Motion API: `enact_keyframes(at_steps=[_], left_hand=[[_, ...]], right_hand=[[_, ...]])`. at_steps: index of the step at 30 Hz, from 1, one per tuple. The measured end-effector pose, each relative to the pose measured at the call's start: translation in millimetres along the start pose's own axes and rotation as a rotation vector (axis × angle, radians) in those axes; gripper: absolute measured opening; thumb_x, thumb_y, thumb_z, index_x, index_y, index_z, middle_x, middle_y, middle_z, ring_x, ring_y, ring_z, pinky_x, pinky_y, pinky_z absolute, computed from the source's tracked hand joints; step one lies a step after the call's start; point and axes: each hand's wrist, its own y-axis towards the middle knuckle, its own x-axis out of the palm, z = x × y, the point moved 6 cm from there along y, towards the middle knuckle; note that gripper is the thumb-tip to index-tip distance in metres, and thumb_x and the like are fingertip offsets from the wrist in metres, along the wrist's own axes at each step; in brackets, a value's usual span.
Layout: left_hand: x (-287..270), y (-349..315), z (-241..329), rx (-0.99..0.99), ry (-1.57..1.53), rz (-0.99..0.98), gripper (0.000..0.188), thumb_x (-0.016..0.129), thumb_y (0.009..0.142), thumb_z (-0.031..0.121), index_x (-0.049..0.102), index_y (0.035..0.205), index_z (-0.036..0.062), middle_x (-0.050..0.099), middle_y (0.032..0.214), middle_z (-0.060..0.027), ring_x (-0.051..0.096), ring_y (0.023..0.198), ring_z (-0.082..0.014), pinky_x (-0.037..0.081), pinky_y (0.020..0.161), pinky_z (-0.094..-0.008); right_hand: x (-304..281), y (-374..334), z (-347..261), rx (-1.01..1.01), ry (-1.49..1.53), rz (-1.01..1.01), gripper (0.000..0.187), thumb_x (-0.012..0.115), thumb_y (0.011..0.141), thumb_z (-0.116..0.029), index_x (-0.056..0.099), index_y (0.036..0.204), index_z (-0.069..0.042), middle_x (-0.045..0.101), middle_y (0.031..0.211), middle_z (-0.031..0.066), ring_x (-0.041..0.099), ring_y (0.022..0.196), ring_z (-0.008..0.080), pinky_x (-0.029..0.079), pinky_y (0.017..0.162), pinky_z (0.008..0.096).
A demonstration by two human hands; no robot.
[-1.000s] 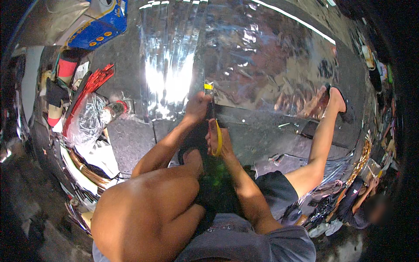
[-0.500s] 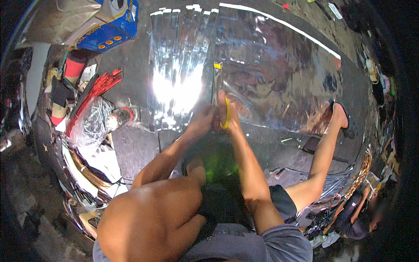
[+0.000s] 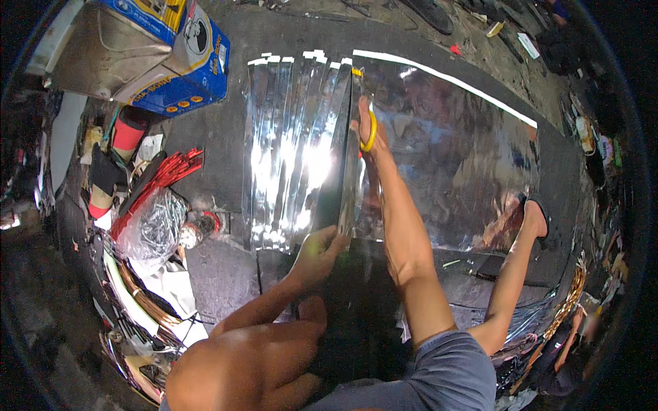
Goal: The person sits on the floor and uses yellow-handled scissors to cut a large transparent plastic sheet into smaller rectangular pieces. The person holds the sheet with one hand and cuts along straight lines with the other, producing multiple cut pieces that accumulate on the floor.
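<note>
My right hand (image 3: 363, 127) is closed around scissors with yellow handles (image 3: 371, 133), near the far end of a shiny silver sheet (image 3: 452, 164). Their blades lie along the sheet's left side, close to its white far edge. My left hand (image 3: 319, 255) is closed at the near end of a narrow silver strip (image 3: 348, 198) along that side, its fingertips pinching the strip's end. Left of it, several cut silver strips (image 3: 281, 164) with white far ends lie side by side. The scissor tips are partly hidden against the reflective film.
A blue and yellow metal tin (image 3: 199, 61) stands at the far left. Below it lie red strips (image 3: 161, 185), a clear plastic bag (image 3: 151, 229) and a jar (image 3: 199, 229). My foot in a sandal (image 3: 537, 218) is beside the sheet. Another person (image 3: 558, 359) is at the lower right.
My right hand has slid the scissors forward along the sheet to near its far edge. My left hand stays by the near end. The whole view has shifted, so things appear lower.
</note>
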Motion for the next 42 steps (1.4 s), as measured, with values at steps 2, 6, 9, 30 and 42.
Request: enact_keyframes(at_steps=[2,6,9,30,42], left_hand=[[-3.1,-6.5,4.0,-0.023,-0.025,0.005,0.023,0.050,0.092,0.019,0.056,0.086,-0.0020,0.052,0.071,-0.0041,0.045,0.070,-0.0097,0.039,0.065,-0.0273],[-15.4,-12.2,10.0,-0.046,0.086,0.023,0.023,0.050,0.092,0.019,0.055,0.083,-0.0015,0.051,0.070,-0.0036,0.044,0.069,-0.0097,0.039,0.064,-0.0271],[-17.8,-11.7,13.9,-0.007,0.140,0.038,0.024,0.050,0.092,0.020,0.054,0.081,-0.0011,0.050,0.069,-0.0038,0.044,0.069,-0.0099,0.039,0.064,-0.0278],[2.4,50.5,-112.7,0.160,0.360,0.240,0.035,0.066,0.076,0.022,0.058,0.107,0.0076,0.056,0.097,-0.0147,0.054,0.094,-0.0294,0.044,0.083,-0.0424],[36.9,79.7,-108.7,-0.148,-0.120,0.066,0.014,0.068,0.077,0.014,0.067,0.074,-0.0001,0.064,0.067,-0.0045,0.055,0.057,-0.0090,0.044,0.054,-0.0243]], right_hand=[[-5.9,29.3,-18.9,-0.062,0.035,0.053,0.098,0.015,0.078,-0.079,0.046,0.130,-0.002,0.056,0.115,0.0275,0.049,0.115,0.0394,0.036,0.095,0.0430],[-17.6,74.5,-28.5,0.148,0.060,-0.046,0.098,0.018,0.076,-0.081,0.051,0.124,-0.002,0.057,0.113,0.0268,0.052,0.113,0.0376,0.038,0.093,0.0429],[-16.3,87.6,-19.6,0.120,0.062,-0.037,0.100,0.020,0.075,-0.082,0.050,0.125,-0.001,0.055,0.115,0.0282,0.051,0.113,0.0354,0.039,0.092,0.0413],[-44.7,-135.8,82.8,0.207,0.697,-0.160,0.074,0.028,0.084,-0.072,0.054,0.077,-0.004,0.047,0.050,0.0051,0.049,0.037,0.0169,0.041,0.032,0.0305],[17.3,-407.9,139.6,0.689,0.712,-0.374,0.083,0.034,0.067,-0.085,0.053,0.077,-0.005,0.048,0.053,0.0046,0.051,0.043,0.0172,0.043,0.041,0.0284]])
